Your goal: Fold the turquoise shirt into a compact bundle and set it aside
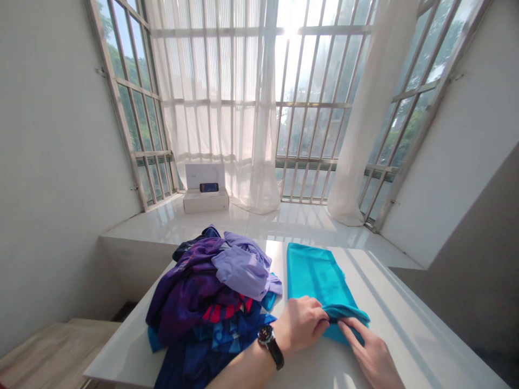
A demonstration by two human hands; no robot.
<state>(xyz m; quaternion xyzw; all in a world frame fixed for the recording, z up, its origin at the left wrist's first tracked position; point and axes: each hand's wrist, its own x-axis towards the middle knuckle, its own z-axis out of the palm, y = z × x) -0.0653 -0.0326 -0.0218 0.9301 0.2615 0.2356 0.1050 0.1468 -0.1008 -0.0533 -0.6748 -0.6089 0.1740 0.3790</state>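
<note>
A turquoise garment (312, 273), folded into a long narrow shape, lies flat on the white table, its near end turned up in a rolled fold. My left hand (303, 323), with a black-strapped watch on the wrist, has its fingers curled around the left part of that fold. At the same fold, further right, my right hand (371, 348) pinches the cloth between thumb and fingers. Some of the fingertips are hidden by the fabric. Just left of my left hand is a heap of crumpled clothes, with a purple garment (184, 294) and a lilac one (243, 267) on top.
Dark blue clothing (190, 362) hangs toward the near edge of the white table (417, 329). Behind the table, a white box (206, 202) with a phone (209, 187) leaning in it stands on the window sill (259, 219). White curtains (253, 135) hang before barred windows.
</note>
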